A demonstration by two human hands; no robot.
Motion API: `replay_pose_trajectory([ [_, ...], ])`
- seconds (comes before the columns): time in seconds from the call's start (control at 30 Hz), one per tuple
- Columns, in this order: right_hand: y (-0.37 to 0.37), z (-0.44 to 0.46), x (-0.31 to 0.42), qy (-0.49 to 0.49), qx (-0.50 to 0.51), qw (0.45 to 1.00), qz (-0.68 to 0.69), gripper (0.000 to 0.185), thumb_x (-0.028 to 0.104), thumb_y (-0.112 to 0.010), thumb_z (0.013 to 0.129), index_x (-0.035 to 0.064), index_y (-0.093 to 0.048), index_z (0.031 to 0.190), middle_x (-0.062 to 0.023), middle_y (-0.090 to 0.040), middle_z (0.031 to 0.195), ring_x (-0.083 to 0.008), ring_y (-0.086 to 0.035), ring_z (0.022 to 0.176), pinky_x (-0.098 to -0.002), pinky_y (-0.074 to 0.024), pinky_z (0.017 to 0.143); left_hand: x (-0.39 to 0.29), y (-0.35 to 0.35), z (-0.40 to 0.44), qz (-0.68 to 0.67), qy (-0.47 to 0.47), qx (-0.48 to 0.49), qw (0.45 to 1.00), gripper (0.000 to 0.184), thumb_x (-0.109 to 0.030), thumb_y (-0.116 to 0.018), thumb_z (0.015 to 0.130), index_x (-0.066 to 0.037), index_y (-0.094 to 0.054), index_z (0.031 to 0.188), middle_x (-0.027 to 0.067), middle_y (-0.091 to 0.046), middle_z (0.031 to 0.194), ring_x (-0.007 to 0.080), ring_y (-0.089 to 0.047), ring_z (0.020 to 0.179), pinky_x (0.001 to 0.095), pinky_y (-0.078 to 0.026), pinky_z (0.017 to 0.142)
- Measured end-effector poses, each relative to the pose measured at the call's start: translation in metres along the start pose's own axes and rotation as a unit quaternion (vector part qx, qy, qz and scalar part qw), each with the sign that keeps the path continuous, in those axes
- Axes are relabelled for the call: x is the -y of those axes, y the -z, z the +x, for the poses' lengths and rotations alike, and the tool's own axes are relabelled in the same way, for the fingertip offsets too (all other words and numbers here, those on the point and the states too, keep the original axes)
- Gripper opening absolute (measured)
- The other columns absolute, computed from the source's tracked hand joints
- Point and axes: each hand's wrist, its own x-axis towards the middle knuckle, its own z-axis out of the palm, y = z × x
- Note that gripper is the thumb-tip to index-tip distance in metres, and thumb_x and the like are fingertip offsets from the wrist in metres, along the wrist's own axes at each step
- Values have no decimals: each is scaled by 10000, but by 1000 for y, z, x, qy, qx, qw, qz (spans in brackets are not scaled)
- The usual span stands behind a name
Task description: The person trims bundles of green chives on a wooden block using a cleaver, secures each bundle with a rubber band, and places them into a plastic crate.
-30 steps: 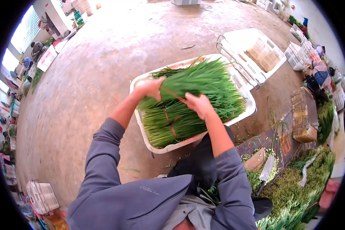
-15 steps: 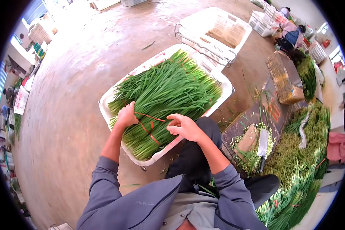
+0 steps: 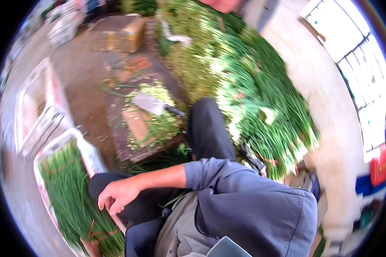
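A white plastic crate (image 3: 86,160) at the lower left holds long, thin green stalks that look like garlic chives (image 3: 66,184), bound with red ties (image 3: 102,234). Over the crate's near edge, beside my knee, hangs my right hand (image 3: 118,198); its fingers are loosely bent and apart, with nothing visible in them. Only a small part of my left hand (image 3: 90,247) shows at the bottom, low against the bound stalks; its fingers are hidden. A cleaver (image 3: 149,103) lies on a low board (image 3: 116,141) among chopped bits, beside a wooden block (image 3: 136,125).
A large heap of chives (image 3: 261,94) covers the floor ahead and to the right, with a white twisted strip (image 3: 176,37) on it. A brown box (image 3: 120,32) stands beyond the board. Another white crate (image 3: 30,103) is at the left; a bright window (image 3: 351,55) is at the right.
My view has swung right, so the crate now sits at the lower left. My right hand has drawn back to the crate's edge; my left hand has mostly left the view.
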Motion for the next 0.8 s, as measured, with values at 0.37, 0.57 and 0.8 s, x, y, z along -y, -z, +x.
replay_pose_trajectory([
  [0.37, -10, -492, -68, -131, -794, 592, -35, 198, 160, -685, 973, -28, -685, 1032, -66, -701, 814, -127, -654, 694, -287, -557, 637, -147, -130, 124, 230, 5, -11, 973, 552, -90, -622, 840, 24, -462, 1355, 218, -579, 1293, 327, -618, 1109, 450, -519, 926],
  [0.57, -134, -677, -142, -478, -773, 253, -331, 520, 178, -785, 813, 46, -579, 1272, -202, -636, 1151, -387, -615, 1092, -463, -523, 933, -221, -193, 170, 306, -17, -8, 952, 593, -111, -610, 847, 30, -425, 1393, 223, -556, 1332, 339, -581, 1164, 447, -482, 976],
  [0.8, -80, -736, -137, -390, -810, 355, -256, 505, 265, -780, 853, 50, -580, 1264, -185, -667, 1066, -358, -641, 1030, -468, -521, 885, -254, -216, 186, 372, 36, -49, 926, 643, -136, -597, 855, 36, -383, 1436, 230, -529, 1377, 352, -538, 1227, 444, -439, 1033],
])
